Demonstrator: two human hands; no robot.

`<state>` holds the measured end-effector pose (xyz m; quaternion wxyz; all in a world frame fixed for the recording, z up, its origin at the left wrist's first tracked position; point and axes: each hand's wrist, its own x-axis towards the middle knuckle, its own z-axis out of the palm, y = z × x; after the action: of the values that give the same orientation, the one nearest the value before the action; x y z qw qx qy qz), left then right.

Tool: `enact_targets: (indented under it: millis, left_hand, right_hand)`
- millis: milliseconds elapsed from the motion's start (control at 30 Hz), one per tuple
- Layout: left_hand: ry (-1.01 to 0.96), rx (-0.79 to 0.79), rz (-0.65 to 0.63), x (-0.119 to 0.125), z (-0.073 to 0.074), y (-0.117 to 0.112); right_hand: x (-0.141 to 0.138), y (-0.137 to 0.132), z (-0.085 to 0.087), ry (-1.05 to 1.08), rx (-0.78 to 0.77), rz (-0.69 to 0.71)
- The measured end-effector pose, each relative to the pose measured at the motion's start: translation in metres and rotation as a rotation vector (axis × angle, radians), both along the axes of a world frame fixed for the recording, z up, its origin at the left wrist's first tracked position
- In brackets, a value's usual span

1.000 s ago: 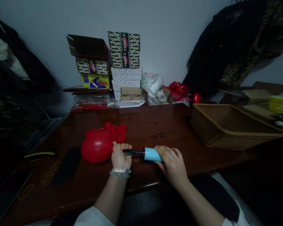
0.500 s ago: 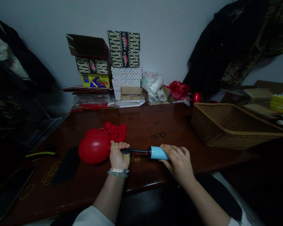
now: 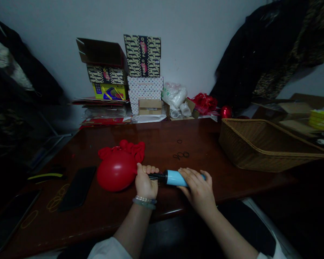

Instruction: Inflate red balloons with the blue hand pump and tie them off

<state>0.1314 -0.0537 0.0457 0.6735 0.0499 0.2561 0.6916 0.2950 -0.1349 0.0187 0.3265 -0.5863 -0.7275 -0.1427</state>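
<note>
A rounded, inflated red balloon point(image 3: 116, 171) is over the table, its neck running into my left hand point(image 3: 146, 181). That hand is closed around the neck and the black nozzle end of a hand balloon pump point(image 3: 172, 177), so the join is hidden. My right hand point(image 3: 196, 185) wraps the pump's light blue barrel from above. Only a short stretch of black shaft shows between the two hands. Behind the balloon lies a heap of limp red balloons point(image 3: 135, 149).
Black bands point(image 3: 182, 155) lie on the dark wooden table point(image 3: 162, 135). A wicker basket point(image 3: 259, 144) stands at right. On the left are a dark flat slab point(image 3: 77, 189), yellowish bands point(image 3: 55, 198) and a phone-like device point(image 3: 12, 221). Boxes point(image 3: 143, 55) are stacked at the back.
Both hands have come closer together, and less of the pump's black shaft shows. My left hand and the balloon have shifted right, while my right hand has moved slightly left.
</note>
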Motion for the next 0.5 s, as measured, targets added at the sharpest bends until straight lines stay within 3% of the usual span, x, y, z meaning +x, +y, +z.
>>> enact_targets:
  millis: [500]
  left_hand:
    - [-0.033,-0.008,0.104,-0.060,0.019,0.030]
  right_hand:
    - [0.023,0.004,0.012,-0.085,0.054,-0.045]
